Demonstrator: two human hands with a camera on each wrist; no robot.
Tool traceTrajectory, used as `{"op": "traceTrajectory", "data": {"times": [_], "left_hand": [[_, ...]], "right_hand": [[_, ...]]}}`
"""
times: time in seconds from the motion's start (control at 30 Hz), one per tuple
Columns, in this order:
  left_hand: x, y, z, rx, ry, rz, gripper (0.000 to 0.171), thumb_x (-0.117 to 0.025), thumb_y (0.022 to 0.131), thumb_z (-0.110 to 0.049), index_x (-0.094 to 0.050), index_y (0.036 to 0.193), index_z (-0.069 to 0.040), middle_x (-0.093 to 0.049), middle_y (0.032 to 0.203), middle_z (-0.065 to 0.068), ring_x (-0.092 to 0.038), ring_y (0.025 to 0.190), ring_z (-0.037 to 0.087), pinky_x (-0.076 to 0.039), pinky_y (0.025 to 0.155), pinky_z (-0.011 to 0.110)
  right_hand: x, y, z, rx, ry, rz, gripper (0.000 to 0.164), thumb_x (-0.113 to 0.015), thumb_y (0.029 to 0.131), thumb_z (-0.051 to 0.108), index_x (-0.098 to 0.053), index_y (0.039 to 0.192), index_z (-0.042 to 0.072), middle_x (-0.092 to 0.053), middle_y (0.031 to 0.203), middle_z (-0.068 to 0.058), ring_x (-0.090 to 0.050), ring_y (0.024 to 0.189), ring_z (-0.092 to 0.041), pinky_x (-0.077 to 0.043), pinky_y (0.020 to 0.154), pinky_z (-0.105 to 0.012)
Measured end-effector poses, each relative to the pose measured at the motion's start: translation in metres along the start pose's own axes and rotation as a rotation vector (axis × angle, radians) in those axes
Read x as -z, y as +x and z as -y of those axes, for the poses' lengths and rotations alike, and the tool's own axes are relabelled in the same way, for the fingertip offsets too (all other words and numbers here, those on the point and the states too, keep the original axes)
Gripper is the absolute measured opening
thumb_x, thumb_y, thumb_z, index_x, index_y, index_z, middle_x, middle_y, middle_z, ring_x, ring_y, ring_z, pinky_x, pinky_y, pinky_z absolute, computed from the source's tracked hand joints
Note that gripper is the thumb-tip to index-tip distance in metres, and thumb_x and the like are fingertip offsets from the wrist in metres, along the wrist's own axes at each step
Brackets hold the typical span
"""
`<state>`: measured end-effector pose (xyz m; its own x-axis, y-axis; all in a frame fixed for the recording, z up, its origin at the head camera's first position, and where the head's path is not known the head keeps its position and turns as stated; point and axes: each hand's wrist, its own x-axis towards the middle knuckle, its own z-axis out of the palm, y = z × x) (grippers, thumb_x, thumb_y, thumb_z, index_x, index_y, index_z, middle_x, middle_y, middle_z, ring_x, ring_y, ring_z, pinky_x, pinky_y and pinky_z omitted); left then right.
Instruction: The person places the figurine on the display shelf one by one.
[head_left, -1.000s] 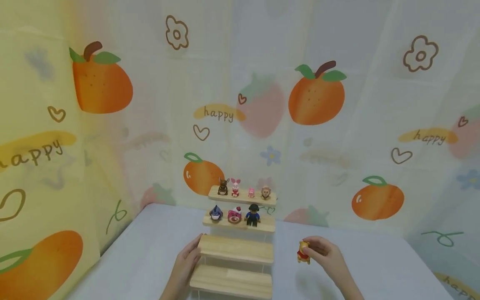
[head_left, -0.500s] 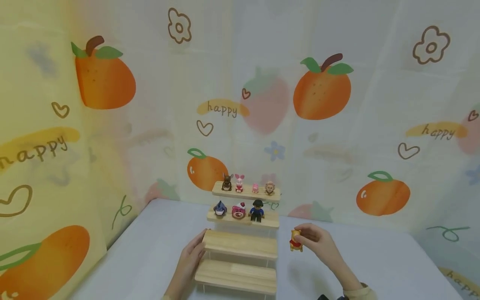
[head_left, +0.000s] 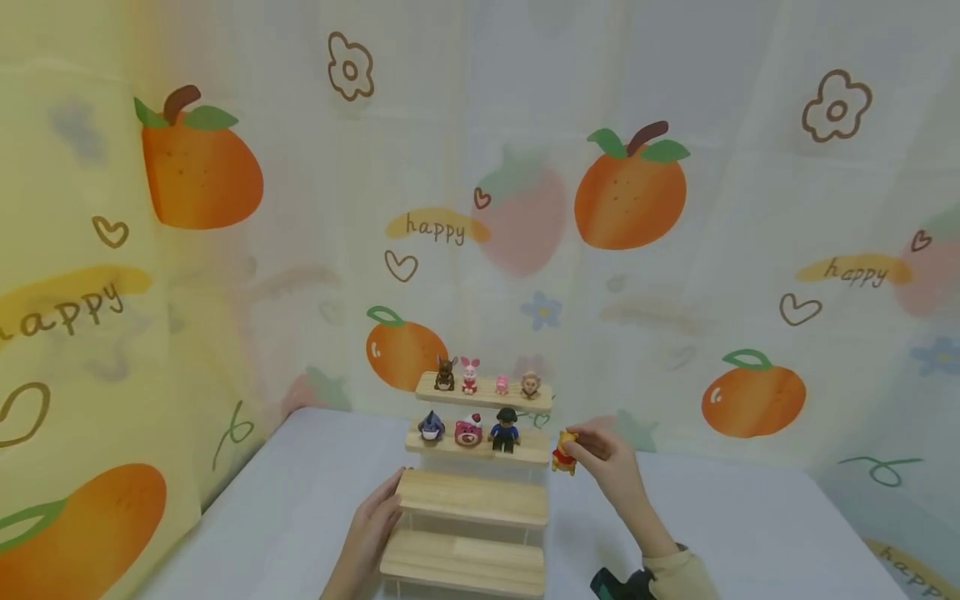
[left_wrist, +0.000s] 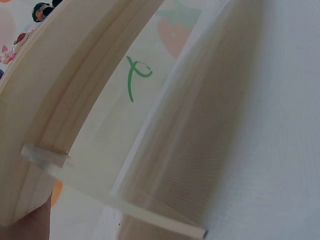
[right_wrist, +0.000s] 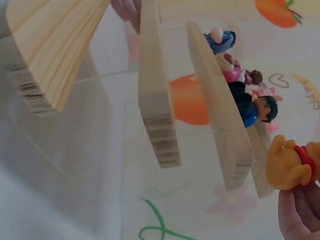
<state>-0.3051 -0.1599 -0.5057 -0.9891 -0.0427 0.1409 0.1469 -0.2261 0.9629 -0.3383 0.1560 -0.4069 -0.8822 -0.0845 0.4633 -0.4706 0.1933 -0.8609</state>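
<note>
My right hand (head_left: 611,467) pinches a Winnie the Pooh figurine (head_left: 565,454), yellow with a red shirt, just off the right end of the second tier. In the right wrist view the figurine (right_wrist: 290,162) lies sideways in the frame beside the fingertips (right_wrist: 295,215). My left hand (head_left: 371,525) grips the left end of the third tier of a wooden stepped display stand (head_left: 472,497). In the left wrist view only a bit of that hand (left_wrist: 32,225) shows below the board. A figurine in a blue top and dark cap (head_left: 506,430) stands at the second tier's right part.
Beside it on the second tier are a pink bear figurine (head_left: 468,431) and a blue-grey donkey figurine (head_left: 431,427). Several small figurines, including a pink piglet (head_left: 470,377), line the top tier. A printed curtain (head_left: 480,167) hangs behind the white table (head_left: 262,500).
My right hand has carried the Pooh figurine left and up toward the second tier. My left hand keeps its place on the stand. The head view has shifted slightly.
</note>
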Motion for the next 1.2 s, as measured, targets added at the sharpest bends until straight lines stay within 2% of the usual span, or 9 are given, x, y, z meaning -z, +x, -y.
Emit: {"op": "traceTrajectory", "data": {"times": [0.1,0.33,0.6,0.8,0.9,1.03,1.2], "left_hand": [[0.001,0.000,0.000,0.000,-0.001,0.006,0.057,-0.051,0.090,-0.020,-0.029,0.135,0.007,-0.026,0.141,0.019,-0.025,0.127,0.029,-0.027,0.100,0.038],[0.002,-0.003,0.003,0.014,-0.002,0.009,0.059,-0.052,0.090,-0.022,-0.028,0.135,0.007,-0.025,0.141,0.019,-0.023,0.128,0.030,-0.025,0.101,0.041],[0.001,-0.004,0.000,-0.009,0.013,0.004,0.055,-0.049,0.090,-0.016,-0.029,0.135,0.008,-0.026,0.140,0.020,-0.024,0.127,0.031,-0.029,0.099,0.037],[0.002,-0.002,-0.001,-0.037,0.032,0.009,0.054,-0.049,0.091,-0.018,-0.031,0.134,0.007,-0.028,0.140,0.019,-0.024,0.127,0.030,-0.027,0.100,0.038],[0.003,-0.002,-0.001,-0.029,0.032,-0.001,0.053,-0.049,0.091,-0.017,-0.030,0.134,0.007,-0.027,0.140,0.018,-0.024,0.127,0.029,-0.027,0.100,0.038],[0.003,-0.002,-0.001,-0.025,0.011,0.009,0.054,-0.049,0.091,-0.016,-0.029,0.135,0.008,-0.026,0.140,0.019,-0.023,0.127,0.029,-0.028,0.099,0.035],[0.003,-0.002,0.002,-0.028,-0.010,0.016,0.054,-0.048,0.092,-0.016,-0.027,0.135,0.009,-0.025,0.141,0.020,-0.023,0.127,0.029,-0.028,0.099,0.033]], "right_hand": [[-0.006,0.004,0.002,0.001,-0.024,-0.021,0.022,-0.067,0.079,0.009,-0.064,0.099,-0.001,-0.064,0.091,-0.011,-0.060,0.081,-0.011,-0.050,0.069,-0.022],[-0.021,0.001,0.033,0.035,-0.057,-0.007,0.020,-0.063,0.080,-0.003,-0.061,0.098,-0.011,-0.063,0.088,-0.018,-0.060,0.078,-0.017,-0.049,0.064,-0.022],[-0.023,0.015,0.004,0.024,-0.015,0.002,0.024,-0.066,0.080,0.005,-0.062,0.101,-0.006,-0.064,0.091,-0.015,-0.061,0.083,-0.017,-0.049,0.074,-0.021],[-0.028,0.018,0.000,0.031,-0.018,-0.019,0.025,-0.066,0.080,0.009,-0.063,0.102,-0.004,-0.063,0.092,-0.014,-0.060,0.083,-0.016,-0.050,0.073,-0.024],[-0.030,0.020,-0.002,0.018,0.001,0.001,0.025,-0.066,0.080,0.007,-0.062,0.101,-0.005,-0.063,0.093,-0.015,-0.060,0.084,-0.017,-0.050,0.075,-0.025],[-0.032,0.020,-0.003,-0.010,-0.003,-0.013,0.024,-0.066,0.080,0.006,-0.062,0.101,-0.004,-0.064,0.092,-0.013,-0.059,0.082,-0.013,-0.050,0.073,-0.023],[-0.034,0.021,-0.005,0.017,0.017,-0.012,0.025,-0.065,0.080,0.004,-0.061,0.103,-0.006,-0.062,0.094,-0.015,-0.059,0.083,-0.015,-0.050,0.073,-0.023]]}}
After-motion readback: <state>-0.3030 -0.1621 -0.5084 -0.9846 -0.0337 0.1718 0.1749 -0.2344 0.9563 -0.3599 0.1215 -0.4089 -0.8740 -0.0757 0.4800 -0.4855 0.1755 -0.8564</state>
